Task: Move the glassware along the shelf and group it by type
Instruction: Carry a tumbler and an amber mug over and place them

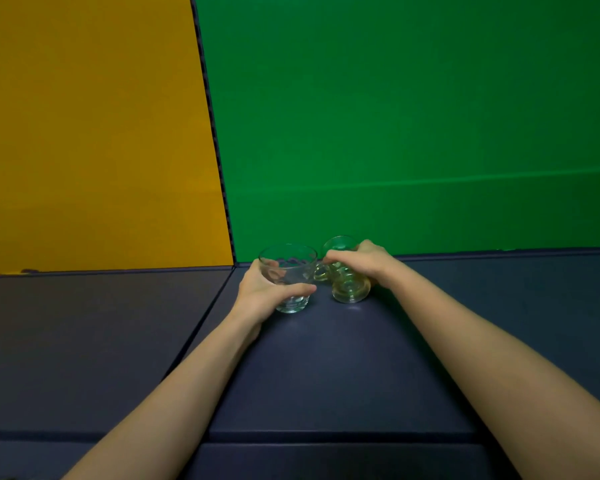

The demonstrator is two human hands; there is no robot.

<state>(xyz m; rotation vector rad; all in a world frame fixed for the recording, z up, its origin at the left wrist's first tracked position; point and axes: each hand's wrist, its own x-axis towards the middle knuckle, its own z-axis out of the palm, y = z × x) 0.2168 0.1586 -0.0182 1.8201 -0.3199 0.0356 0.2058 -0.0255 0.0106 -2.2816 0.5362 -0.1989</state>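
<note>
— Two pieces of glassware show in the head view, both toward the back of the dark blue shelf (326, 375), close to where it meets the wall. What do you make of the one on the left?
— It is a clear tumbler (293, 266), wide at the rim and narrower at its thick base. The left grip (262, 289) wraps it from the left side: the thumb lies across the front of the glass low down, and the other fingers show through the glass on the far side.
— So that grip is closed around the tumbler. And the other?
— The right grip (364, 263) comes over a glass mug (349, 289) from the right, fingers curled over its upper part and holding it. The mug looks yellow-green, and its small handle (321, 271) points left, toward the tumbler.
— Do the two glasses touch?
— The handle sits just beside the tumbler's wall; whether it touches I cannot tell. Whether either base rests on the shelf or hangs just above it, I cannot tell either.
— What lies behind?
— A green panel (395, 116) stands behind both glasses and runs off to the right, a yellow panel (84, 133) fills the left, and a dark toothed seam (210, 133) runs between them. The tumbler is just right of the foot of that seam.
— And nearer the camera?
— Both bare forearms reach in from the lower corners, and straight joins divide the shelf's surface into sections
</note>
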